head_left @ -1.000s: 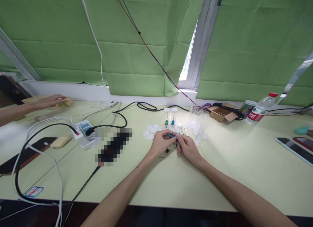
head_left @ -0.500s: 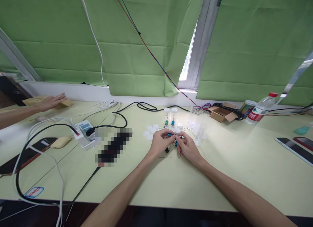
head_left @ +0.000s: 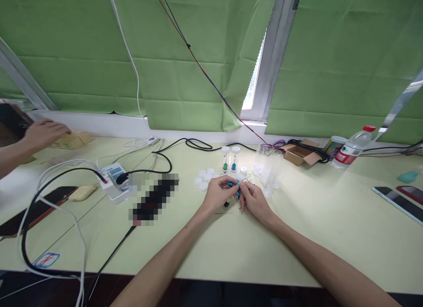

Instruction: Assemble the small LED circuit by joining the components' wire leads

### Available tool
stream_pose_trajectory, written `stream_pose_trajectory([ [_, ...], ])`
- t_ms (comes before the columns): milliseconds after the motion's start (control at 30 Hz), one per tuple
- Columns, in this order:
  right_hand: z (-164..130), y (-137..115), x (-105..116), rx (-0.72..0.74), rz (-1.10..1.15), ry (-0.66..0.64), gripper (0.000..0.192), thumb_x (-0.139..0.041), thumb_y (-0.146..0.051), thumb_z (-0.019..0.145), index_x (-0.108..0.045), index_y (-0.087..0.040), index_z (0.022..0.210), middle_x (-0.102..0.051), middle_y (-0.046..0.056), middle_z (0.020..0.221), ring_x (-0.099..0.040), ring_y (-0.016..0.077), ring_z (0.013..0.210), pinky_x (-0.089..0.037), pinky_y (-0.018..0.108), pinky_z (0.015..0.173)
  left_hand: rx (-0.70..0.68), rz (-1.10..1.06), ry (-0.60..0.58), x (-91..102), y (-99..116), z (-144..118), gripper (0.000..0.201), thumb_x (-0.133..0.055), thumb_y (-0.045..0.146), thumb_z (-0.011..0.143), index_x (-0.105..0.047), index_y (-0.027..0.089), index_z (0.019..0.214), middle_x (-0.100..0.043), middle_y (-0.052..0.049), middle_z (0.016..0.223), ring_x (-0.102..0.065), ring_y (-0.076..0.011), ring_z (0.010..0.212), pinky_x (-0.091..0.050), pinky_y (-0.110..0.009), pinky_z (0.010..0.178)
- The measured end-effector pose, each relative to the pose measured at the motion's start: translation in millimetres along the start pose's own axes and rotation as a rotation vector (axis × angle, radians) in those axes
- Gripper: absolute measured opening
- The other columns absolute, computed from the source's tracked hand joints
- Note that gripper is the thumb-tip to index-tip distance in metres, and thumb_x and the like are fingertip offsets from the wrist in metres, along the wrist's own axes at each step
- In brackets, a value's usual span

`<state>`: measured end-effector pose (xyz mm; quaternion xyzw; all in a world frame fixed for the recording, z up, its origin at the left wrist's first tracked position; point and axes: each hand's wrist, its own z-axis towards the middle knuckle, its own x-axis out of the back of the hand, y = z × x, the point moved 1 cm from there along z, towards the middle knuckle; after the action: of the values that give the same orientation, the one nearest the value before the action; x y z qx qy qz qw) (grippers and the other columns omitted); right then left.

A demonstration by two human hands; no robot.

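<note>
Both hands meet over the pale green bench [head_left: 297,245], just in front of the two capped tubes [head_left: 230,159] that stand upright with a green and a blue piece inside. The left hand [head_left: 218,194] and the right hand [head_left: 253,200] pinch a small blue part [head_left: 235,186] between them; the part sits at the fingertips of both hands, held just above the bench, and it is too small to tell its exact shape. The left fingers [head_left: 228,183] curl in from the left side of the part, the right fingers [head_left: 243,191] close on it from the right, so both hands are clenched around it, thumb against forefinger.

Left of the tubes lies a cluster of white caps [head_left: 204,178]. Right of the tubes stand several clear empty tubes [head_left: 268,175], and further right an open cardboard box [head_left: 299,153] and a plastic water bottle [head_left: 353,152] lying on its side. A black cable [head_left: 172,150] loops behind the tubes toward a white power strip [head_left: 114,179] well to their left. Far left of the tubes, another person's hand [head_left: 42,133] rests on a flat brown box [head_left: 74,140].
</note>
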<state>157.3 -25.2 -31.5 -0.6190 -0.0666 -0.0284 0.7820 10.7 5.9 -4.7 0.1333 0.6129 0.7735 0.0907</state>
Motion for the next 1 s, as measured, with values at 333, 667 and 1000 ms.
stream_pose_trajectory([
  [333,-1.5,-4.0,0.6,-0.012,0.042,-0.002,0.036,-0.049,-0.058,0.091,-0.052,-0.022,0.089,-0.051,-0.008,0.044,-0.043,0.0102,0.033,-0.038,0.021,0.036,0.025,-0.022,0.059,-0.5,2.0,-0.2,0.02,-0.074,0.034,0.071,-0.069,0.016,0.079,-0.068,-0.005,0.077,-0.063,-0.0155,0.063,-0.052,-0.028,0.062],
  [667,-2.3,-2.3,0.2,-0.005,0.075,-0.034,0.033,-0.049,-0.055,0.093,-0.05,-0.022,0.089,-0.049,-0.009,0.044,-0.042,0.0093,0.033,-0.037,0.02,0.036,0.075,-0.058,0.055,1.3,-2.1,0.7,0.022,-0.075,0.033,0.07,-0.069,0.015,0.081,-0.067,-0.004,0.074,-0.065,-0.0165,0.065,-0.052,-0.029,0.064],
  [1000,0.3,0.1,0.5,-0.002,0.014,-0.009,0.041,-0.043,-0.056,0.095,-0.05,-0.021,0.075,-0.049,-0.006,0.042,-0.042,0.0096,0.032,-0.037,0.021,0.037,0.026,-0.034,-0.002,-0.5,-0.1,0.2,0.019,-0.073,0.032,0.073,-0.069,0.015,0.081,-0.069,-0.006,0.08,-0.064,-0.0146,0.064,-0.051,-0.027,0.064],
])
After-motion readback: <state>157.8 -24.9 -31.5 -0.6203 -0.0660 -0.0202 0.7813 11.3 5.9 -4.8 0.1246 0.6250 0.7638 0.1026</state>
